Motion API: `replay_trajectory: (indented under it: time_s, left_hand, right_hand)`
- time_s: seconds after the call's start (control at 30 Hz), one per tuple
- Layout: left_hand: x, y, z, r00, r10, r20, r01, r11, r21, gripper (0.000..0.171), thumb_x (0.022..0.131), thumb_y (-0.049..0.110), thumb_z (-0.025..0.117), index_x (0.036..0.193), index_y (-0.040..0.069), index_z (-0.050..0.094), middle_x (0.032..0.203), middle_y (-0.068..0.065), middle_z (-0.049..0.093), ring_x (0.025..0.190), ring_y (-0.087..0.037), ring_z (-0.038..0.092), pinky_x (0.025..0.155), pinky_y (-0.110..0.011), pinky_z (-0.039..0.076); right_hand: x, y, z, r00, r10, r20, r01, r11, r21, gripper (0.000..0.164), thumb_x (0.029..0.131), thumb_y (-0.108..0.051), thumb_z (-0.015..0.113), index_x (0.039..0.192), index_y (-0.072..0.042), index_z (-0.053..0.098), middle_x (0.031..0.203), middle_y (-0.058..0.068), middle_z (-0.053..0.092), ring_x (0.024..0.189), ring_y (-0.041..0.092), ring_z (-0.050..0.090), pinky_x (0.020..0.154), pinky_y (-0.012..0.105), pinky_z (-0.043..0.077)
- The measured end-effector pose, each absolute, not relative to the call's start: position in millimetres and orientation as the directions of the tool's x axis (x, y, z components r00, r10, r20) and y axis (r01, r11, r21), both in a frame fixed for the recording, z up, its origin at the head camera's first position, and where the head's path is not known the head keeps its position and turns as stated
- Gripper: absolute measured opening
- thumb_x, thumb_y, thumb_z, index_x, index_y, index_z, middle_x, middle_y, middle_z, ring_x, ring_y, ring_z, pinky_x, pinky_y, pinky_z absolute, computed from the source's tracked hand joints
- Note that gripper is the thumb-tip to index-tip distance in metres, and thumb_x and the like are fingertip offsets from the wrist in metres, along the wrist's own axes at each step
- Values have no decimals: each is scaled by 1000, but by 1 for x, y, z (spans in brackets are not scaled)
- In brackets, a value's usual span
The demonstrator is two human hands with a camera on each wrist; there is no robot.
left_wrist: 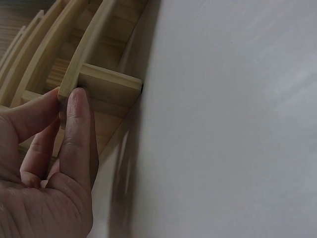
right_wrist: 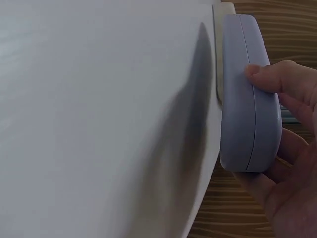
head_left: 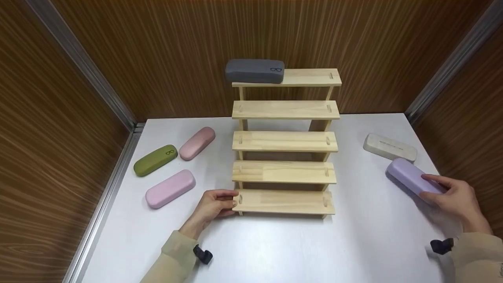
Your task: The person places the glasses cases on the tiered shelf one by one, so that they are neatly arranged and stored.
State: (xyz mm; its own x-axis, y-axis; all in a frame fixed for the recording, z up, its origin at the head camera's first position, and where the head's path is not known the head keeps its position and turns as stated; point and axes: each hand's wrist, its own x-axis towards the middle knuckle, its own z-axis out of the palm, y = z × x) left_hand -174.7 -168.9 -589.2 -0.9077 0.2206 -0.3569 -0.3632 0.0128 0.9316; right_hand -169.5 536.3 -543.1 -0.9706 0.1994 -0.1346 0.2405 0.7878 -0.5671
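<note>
The right grip (head_left: 456, 201) grasps a smooth lilac case (head_left: 410, 176) at the right of the desk (head_left: 275, 249), partly hiding its near end; the left grip (head_left: 214, 206) pinches the bottom board (head_left: 283, 201) of a pale wooden rack (head_left: 285, 141), covering one corner. In the right wrist view, the lilac case partly blocks a whitish case (head_left: 387, 146).

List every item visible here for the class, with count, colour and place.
Wooden stand: 1, pale, five-tiered, mid-table
Case: 1, blue-grey, top tier's left end
Case: 1, green, table's left
Cases: 2, pink, beside the green one
Case: 1, beige, table's right
Case: 1, lavender, in right hand
Table: 1, white, beneath stand
Panels: 3, brown, left, back, right
Metal trim: several strips, grey, panel corners
Wrist pieces: 2, black, at cuffs
Sleeves: 2, beige, forearms
Left hand: 1, gripping bottom tier's left end
Right hand: 1, holding lavender case
</note>
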Motion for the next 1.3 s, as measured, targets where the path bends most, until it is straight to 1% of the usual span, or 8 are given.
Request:
replay_trajectory:
  time_s: [0.1, 0.13, 0.23, 0.3, 0.37, 0.67, 1.0, 1.3]
  left_hand:
    - [-174, -169, -589, -909, 221, -354, -361, 9, 933, 43, 97, -2, 80, 139, -7, 74, 112, -2, 84, 91, -10, 79, 80, -27, 72]
    - [-174, -169, -589, -908, 221, -355, -362, 10, 932, 43, 97, -1, 80, 139, -7, 74, 113, -3, 84, 91, -10, 79, 80, -27, 72]
    - [-174, -169, -588, -908, 216, -360, -363, 27, 931, 42, 97, 0, 80, 138, -6, 74, 115, -4, 83, 91, -10, 78, 80, -26, 71]
    - [-174, -169, -588, -907, 213, -363, -364, 35, 931, 42, 98, 0, 80, 138, -6, 75, 116, -6, 82, 91, -10, 78, 79, -25, 71]
    - [-174, -169, -588, -908, 212, -362, -362, 41, 931, 41, 98, 1, 80, 138, -5, 75, 116, -7, 82, 91, -9, 78, 79, -25, 71]
    - [-175, -169, -589, -907, 218, -360, -363, 27, 931, 42, 97, 1, 81, 138, -5, 75, 114, -5, 83, 91, -9, 79, 79, -25, 71]
    - [-175, -170, -590, -904, 228, -362, -368, 15, 930, 42, 97, 0, 80, 139, -6, 74, 115, -5, 83, 94, -12, 80, 82, -27, 72]
    - [-174, -169, -589, -907, 223, -357, -364, 14, 931, 42, 97, 0, 81, 138, -6, 75, 111, -2, 83, 91, -9, 78, 79, -27, 72]
  right_hand:
    - [-173, 532, -536, -978, 185, -99, 208, 796, -569, 67, 97, -33, 90, 154, -7, 66, 155, 41, 60, 111, 22, 61, 75, 10, 37]
    - [-174, 530, -533, -981, 178, -79, 191, 800, -569, 65, 95, -31, 91, 152, -8, 69, 149, 35, 67, 106, 12, 60, 74, 8, 37]
    - [-180, 524, -525, -988, 151, -19, 132, 782, -610, 58, 90, -21, 96, 143, -8, 76, 121, -6, 83, 92, -9, 52, 73, 6, 42]
    - [-184, 519, -518, -992, 126, 15, 87, 761, -643, 55, 87, -15, 97, 139, -7, 79, 107, -32, 72, 88, -13, 52, 73, 5, 44]
    - [-188, 514, -510, -994, 107, 28, 61, 739, -671, 53, 87, -12, 97, 137, -7, 80, 101, -46, 60, 88, -12, 53, 74, 4, 45]
    - [-203, 492, -473, -996, 47, 78, -16, 758, -653, 53, 86, -9, 97, 135, -5, 80, 102, -46, 60, 88, -7, 54, 74, 4, 45]
    - [-215, 472, -437, -970, -61, 235, -215, 663, -717, 57, 75, 15, 92, 128, -4, 83, 101, -41, 72, 78, -7, 59, 68, 5, 48]
    - [-231, 448, -409, -949, -113, 295, -303, 594, -746, 58, 74, 23, 88, 128, 1, 82, 105, -34, 78, 80, -8, 65, 74, 3, 50]
